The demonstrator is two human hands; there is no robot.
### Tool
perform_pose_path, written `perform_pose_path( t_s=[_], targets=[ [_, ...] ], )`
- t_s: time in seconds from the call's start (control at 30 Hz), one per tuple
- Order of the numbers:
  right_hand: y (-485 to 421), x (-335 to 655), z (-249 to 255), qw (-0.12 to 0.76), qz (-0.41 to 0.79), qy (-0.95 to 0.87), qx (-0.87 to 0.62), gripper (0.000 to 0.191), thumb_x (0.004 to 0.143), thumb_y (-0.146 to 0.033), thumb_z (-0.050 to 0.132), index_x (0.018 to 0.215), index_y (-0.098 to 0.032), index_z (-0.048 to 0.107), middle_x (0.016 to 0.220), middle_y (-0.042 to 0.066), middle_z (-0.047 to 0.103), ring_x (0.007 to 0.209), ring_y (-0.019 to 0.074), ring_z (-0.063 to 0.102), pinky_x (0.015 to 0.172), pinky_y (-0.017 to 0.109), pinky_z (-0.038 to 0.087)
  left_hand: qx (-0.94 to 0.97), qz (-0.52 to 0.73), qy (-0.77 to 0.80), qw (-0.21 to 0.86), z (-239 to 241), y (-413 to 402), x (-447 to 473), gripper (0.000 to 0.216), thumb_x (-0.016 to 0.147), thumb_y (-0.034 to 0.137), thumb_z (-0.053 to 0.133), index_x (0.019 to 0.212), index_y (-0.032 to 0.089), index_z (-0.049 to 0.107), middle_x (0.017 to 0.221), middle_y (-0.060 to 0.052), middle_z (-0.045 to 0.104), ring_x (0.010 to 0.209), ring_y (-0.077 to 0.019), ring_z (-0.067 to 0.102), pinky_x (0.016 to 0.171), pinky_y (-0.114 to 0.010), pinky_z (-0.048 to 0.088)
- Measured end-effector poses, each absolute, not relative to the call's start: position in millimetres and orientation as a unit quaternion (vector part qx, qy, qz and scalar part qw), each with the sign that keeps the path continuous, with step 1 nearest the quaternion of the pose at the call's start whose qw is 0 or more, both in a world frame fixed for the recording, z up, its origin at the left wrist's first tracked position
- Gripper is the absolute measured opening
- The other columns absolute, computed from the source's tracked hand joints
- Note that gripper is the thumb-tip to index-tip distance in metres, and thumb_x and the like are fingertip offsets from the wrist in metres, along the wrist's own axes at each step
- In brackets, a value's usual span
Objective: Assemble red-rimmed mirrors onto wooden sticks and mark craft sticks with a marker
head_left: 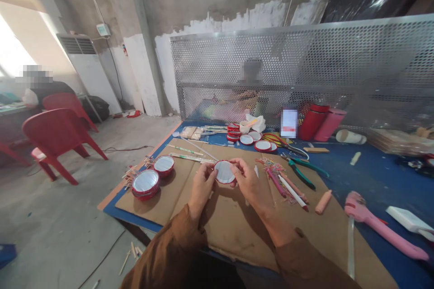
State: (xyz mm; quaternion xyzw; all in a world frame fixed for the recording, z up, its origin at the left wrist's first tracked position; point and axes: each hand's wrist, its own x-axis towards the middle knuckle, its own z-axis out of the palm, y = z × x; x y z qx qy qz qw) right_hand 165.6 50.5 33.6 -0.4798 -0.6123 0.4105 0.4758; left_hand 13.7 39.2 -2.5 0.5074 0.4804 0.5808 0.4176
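Between my two hands is a small red-rimmed drum point(225, 172) with a round white face turned up, raised just above the cardboard sheet point(233, 235). My left hand point(204, 183) pinches its left edge with thumb and fingers. On the opposite edge, my right hand point(247, 181) grips the rim, thumb near the face. A thin pale stick point(203, 148) runs up and left from behind the drum; whether it is attached, I cannot tell. Left of my hands stand stacked drums point(145, 182) and a second stack point(164, 165), with thin wooden sticks point(130, 175) behind them.
To the right lie pens and coloured strings point(271, 167), green-handled pliers point(303, 174) and a pink glue gun point(383, 223). More drums point(262, 145), a phone point(289, 123) and a red bottle point(312, 122) stand before the perforated metal screen point(217, 63). One person sits left, another behind the screen.
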Motion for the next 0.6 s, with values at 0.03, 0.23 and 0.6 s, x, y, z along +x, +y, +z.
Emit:
perform_pose_path(
  t_s=[0.03,0.23,0.6],
  targets=[
    [51,166,33,0.475,0.402,-0.620,-0.479,0.033,0.084,-0.049,0.050,0.097,-0.021,0.060,0.074,0.000,0.065,0.048,0.0133,0.057,0.044,0.025,0.048,0.509,0.578,0.483,0.416,-3,40,14,0.033,0.083,0.046,0.063,0.098,0.017,0.058,0.073,0.003,0.060,0.052,-0.0085,0.052,0.049,-0.021,0.040],
    [54,167,27,0.466,0.383,-0.635,-0.483,0.032,0.085,-0.050,0.047,0.091,-0.021,0.061,0.076,0.002,0.067,0.048,0.0128,0.054,0.045,0.025,0.046,0.507,0.568,0.496,0.417,-2,38,13,0.032,0.086,0.047,0.062,0.101,0.019,0.059,0.073,0.003,0.061,0.055,-0.0092,0.053,0.053,-0.021,0.040],
    [55,165,22,0.415,0.366,-0.671,-0.493,0.029,0.087,-0.045,0.044,0.091,-0.022,0.060,0.074,0.002,0.065,0.052,0.0152,0.059,0.047,0.026,0.047,0.559,0.587,0.463,0.360,-1,38,12,0.025,0.089,0.037,0.057,0.104,0.020,0.065,0.101,-0.006,0.071,0.092,-0.0183,0.065,0.087,-0.031,0.049]
  ],
)
